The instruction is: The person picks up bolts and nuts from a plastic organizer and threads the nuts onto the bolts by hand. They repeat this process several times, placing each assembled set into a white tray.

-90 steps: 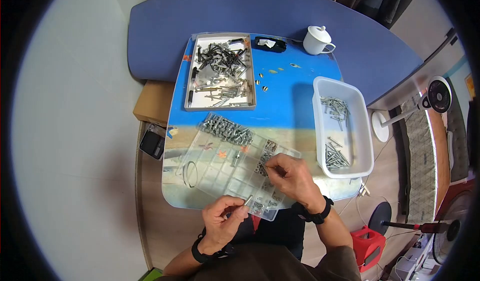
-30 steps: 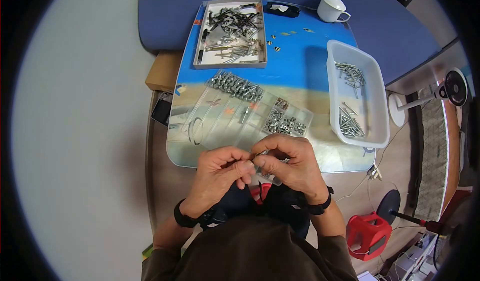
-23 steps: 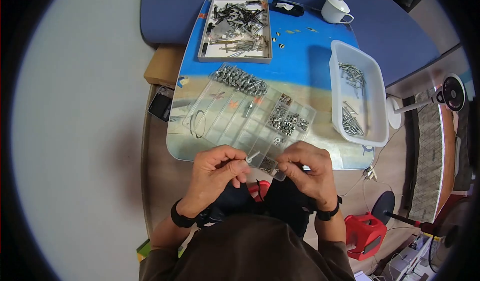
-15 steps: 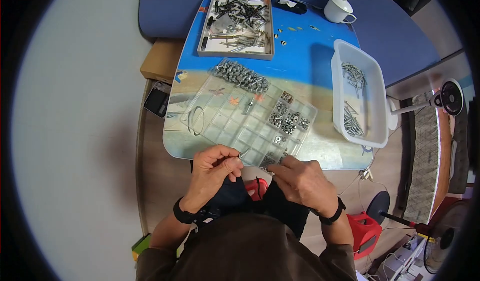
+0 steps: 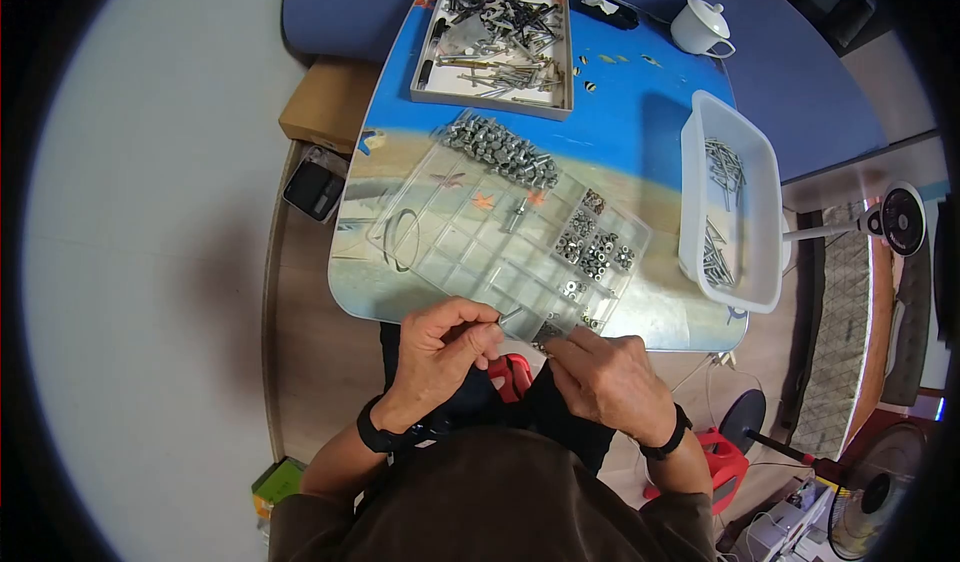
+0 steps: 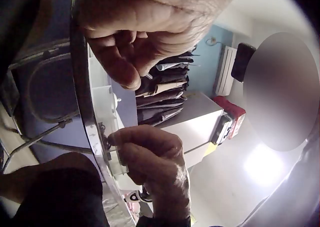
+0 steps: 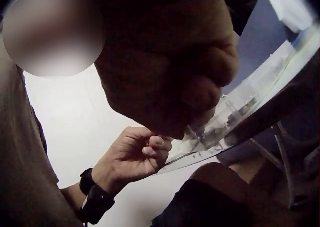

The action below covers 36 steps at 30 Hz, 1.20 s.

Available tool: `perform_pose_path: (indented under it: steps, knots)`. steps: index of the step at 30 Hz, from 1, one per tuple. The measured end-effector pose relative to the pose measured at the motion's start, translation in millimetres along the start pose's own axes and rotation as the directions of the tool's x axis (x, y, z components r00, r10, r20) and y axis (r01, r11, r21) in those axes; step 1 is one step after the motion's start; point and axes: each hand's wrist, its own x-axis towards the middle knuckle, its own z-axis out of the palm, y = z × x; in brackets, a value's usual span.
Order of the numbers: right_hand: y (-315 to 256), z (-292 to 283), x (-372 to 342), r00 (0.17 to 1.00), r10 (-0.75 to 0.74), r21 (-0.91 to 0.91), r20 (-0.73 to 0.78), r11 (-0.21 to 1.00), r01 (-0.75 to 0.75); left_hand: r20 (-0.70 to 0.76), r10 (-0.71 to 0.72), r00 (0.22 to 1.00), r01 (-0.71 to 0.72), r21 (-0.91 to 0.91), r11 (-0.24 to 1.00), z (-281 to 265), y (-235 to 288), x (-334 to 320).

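Note:
In the head view my left hand (image 5: 445, 357) pinches a metal bolt (image 5: 511, 316) between thumb and index finger, its shank pointing up and right. This is over the near edge of a clear compartment box (image 5: 455, 252). My right hand (image 5: 615, 382) has its fingertips down at the box's nearest compartment, among small dark metal parts (image 5: 548, 332). In the left wrist view the right hand (image 6: 155, 159) reaches thumb and index finger to these parts; whether it pinches one I cannot tell. Nuts (image 5: 598, 252) fill compartments on the box's right side.
Many short bolts (image 5: 500, 152) lie at the box's far end. Behind stands a shallow carton (image 5: 420, 94) of mixed screws. A white plastic tub (image 5: 690, 182) with long screws is at the right, and a lidded white cup (image 5: 700, 30) at the back.
The right hand moved from the nut compartments to meet the left hand at the bolt, then parted from it and went down to the nearest compartment. The left hand keeps the bolt.

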Motion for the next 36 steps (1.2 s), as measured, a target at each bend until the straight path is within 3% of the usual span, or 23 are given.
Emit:
perform_pose_path:
  steps: [12, 22, 33, 36]
  knots:
    - [3, -8, 13, 0.991, -0.005, 0.035, 0.131, 0.999, 0.000, 0.000, -0.028, 1.000, 0.028, 0.039, 0.999, 1, 5, 2]
    - [4, -1, 7, 0.993, -0.051, -0.061, 0.110, 0.996, 0.058, -0.010, -0.019, 1.000, 0.019, 0.023, 1.000, 1, 4, 1]
    - [13, -3, 7, 0.997, 0.060, 0.252, 0.042, 0.965, -0.069, -0.016, -0.023, 1.000, 0.023, 0.040, 0.999, 0, 1, 0]
    - [15, -6, 8, 0.994, 0.062, 0.235, 0.088, 0.969, -0.081, -0.017, -0.021, 1.000, 0.022, 0.039, 0.999, 1, 1, 1]
